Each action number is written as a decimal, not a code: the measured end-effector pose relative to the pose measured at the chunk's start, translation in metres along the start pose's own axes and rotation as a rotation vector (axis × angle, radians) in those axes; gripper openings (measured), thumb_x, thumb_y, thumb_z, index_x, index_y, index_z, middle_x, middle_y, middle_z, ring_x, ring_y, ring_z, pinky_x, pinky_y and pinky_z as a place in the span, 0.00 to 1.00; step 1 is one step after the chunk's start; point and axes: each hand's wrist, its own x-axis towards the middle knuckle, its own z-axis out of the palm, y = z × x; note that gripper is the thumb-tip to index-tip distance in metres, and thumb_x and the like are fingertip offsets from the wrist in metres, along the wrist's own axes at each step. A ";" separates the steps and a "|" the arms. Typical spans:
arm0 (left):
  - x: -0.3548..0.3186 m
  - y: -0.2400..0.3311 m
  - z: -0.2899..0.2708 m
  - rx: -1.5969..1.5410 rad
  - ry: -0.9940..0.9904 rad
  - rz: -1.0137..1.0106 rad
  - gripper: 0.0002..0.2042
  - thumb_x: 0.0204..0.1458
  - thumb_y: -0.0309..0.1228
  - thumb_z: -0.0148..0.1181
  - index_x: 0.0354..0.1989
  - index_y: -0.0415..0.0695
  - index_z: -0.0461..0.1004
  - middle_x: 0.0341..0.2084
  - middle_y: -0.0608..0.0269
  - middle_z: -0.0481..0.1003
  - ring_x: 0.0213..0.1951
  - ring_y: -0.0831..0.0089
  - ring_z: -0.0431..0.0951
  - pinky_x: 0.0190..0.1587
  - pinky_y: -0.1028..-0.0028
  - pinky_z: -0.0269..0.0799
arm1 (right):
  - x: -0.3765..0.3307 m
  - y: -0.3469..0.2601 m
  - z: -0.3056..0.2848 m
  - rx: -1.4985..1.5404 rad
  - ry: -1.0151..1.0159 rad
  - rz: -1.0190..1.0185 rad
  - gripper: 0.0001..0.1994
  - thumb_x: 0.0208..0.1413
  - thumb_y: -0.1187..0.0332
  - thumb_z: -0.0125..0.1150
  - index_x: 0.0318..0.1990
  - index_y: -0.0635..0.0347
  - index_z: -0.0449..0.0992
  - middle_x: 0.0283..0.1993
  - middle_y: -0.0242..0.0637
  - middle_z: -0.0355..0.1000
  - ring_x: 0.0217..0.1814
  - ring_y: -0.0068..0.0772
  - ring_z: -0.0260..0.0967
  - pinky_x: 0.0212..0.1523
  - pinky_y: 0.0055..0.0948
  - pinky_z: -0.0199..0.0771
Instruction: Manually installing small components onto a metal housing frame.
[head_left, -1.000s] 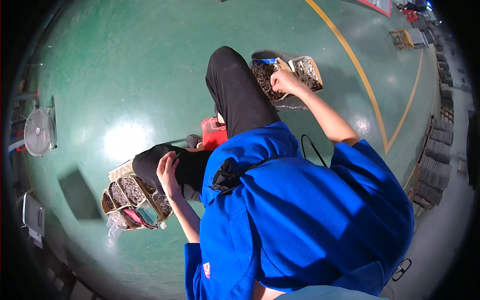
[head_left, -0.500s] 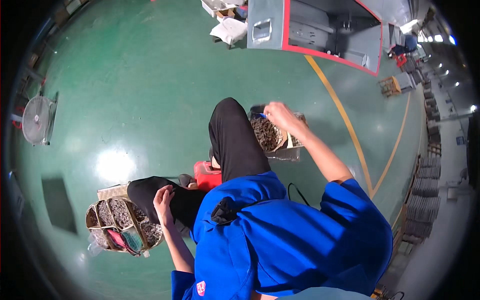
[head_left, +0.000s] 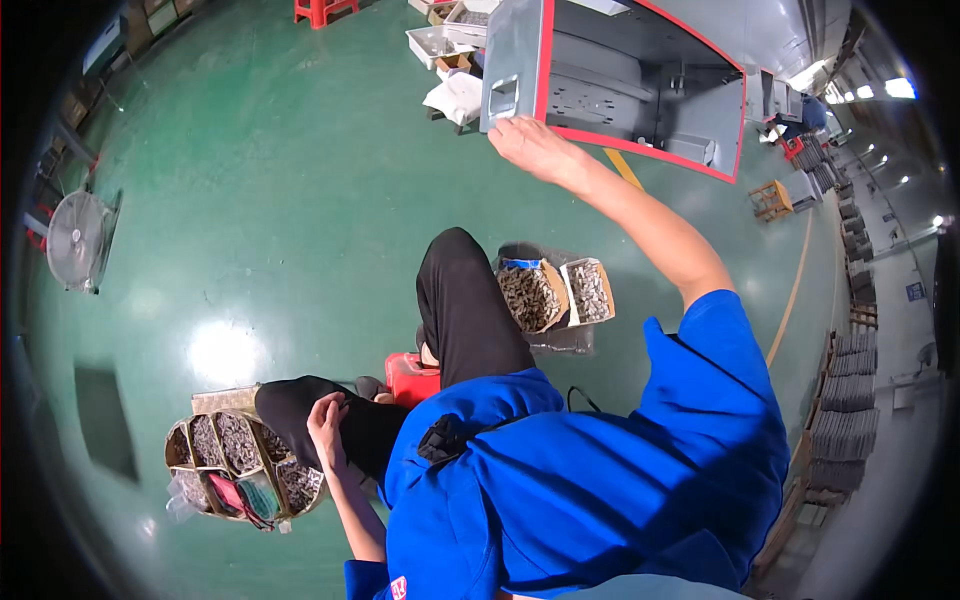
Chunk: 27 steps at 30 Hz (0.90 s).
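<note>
Up at the edge of the grey, red-trimmed machine cabinet (head_left: pixel 640 90), the right hand (head_left: pixel 535 150) is stretched way out, fingers curled against the lower lip of its panel; can't tell if it's pinching something small or just touching metal. The left hand (head_left: pixel 328 425) is loosely closed on the person's own black-trousered knee, holding nothing.

Honestly that's a long reach from a low red stool (head_left: pixel 410 375), so I'd guess a wobble or a scrape on the sheet edge is the risk here.

Right in front of the legs sit open cardboard boxes of small metal parts (head_left: pixel 555 295); a round divided basket of more parts (head_left: pixel 235 470) is just beside the left knee. A floor fan (head_left: pixel 75 240) stands well apart on the green floor (head_left: pixel 280 180).
</note>
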 end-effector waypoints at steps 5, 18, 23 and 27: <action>-0.002 0.000 0.000 -0.047 0.006 -0.013 0.11 0.58 0.31 0.54 0.43 0.36 0.73 0.39 0.58 0.76 0.44 0.71 0.76 0.48 0.72 0.73 | -0.011 -0.009 -0.010 0.137 -0.110 0.096 0.01 0.43 0.81 0.52 0.25 0.69 0.68 0.29 0.52 0.68 0.35 0.51 0.72 0.35 0.40 0.74; 0.013 -0.016 0.016 0.066 0.087 0.070 0.09 0.58 0.25 0.50 0.40 0.33 0.74 0.35 0.60 0.76 0.37 0.77 0.76 0.42 0.77 0.73 | 0.090 0.172 -0.116 0.181 -0.044 0.495 0.06 0.38 0.72 0.63 0.26 0.63 0.78 0.24 0.43 0.75 0.27 0.37 0.75 0.29 0.33 0.72; 0.008 -0.001 0.028 0.271 0.150 0.089 0.07 0.56 0.22 0.51 0.38 0.34 0.75 0.31 0.62 0.77 0.33 0.78 0.76 0.40 0.78 0.73 | 0.091 0.186 -0.113 -0.012 -0.095 0.122 0.04 0.39 0.73 0.61 0.24 0.63 0.78 0.19 0.41 0.72 0.24 0.37 0.73 0.27 0.34 0.71; 0.009 -0.004 0.024 0.215 0.143 0.097 0.08 0.56 0.22 0.50 0.38 0.34 0.75 0.31 0.61 0.77 0.34 0.78 0.76 0.40 0.78 0.74 | 0.110 0.136 -0.149 0.284 -0.290 0.671 0.05 0.42 0.71 0.57 0.21 0.64 0.75 0.22 0.45 0.73 0.25 0.40 0.73 0.27 0.37 0.70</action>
